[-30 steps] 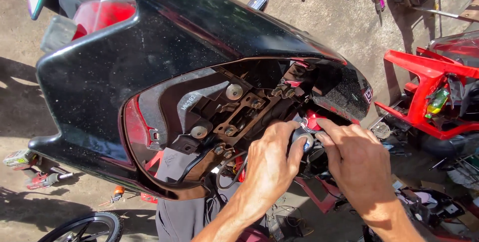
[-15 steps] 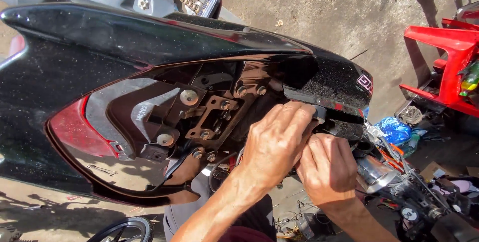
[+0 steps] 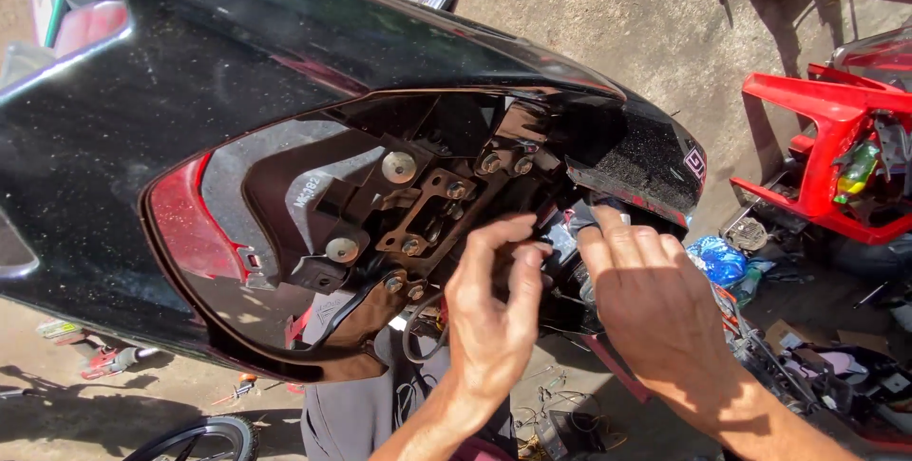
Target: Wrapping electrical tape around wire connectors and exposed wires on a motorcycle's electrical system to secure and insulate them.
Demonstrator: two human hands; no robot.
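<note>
Sunlit concrete ground (image 3: 655, 34) lies far behind, littered with small scraps, and a red scooter frame (image 3: 836, 129) stands at the right. From my head view, a glossy black scooter body panel (image 3: 237, 110) fills the left and middle, turned so its open underside faces me. Inside it sits a dark metal bracket (image 3: 427, 214) with several bolts. My left hand (image 3: 494, 319) is near the middle, fingers loosely curled and half open, fingertips just beside the bracket's right end; I cannot tell whether they pinch anything. My right hand (image 3: 655, 300) lies flat, fingers together, pressing against a dark part under the panel's right tip. A tyre (image 3: 195, 439) shows at the near left.
</note>
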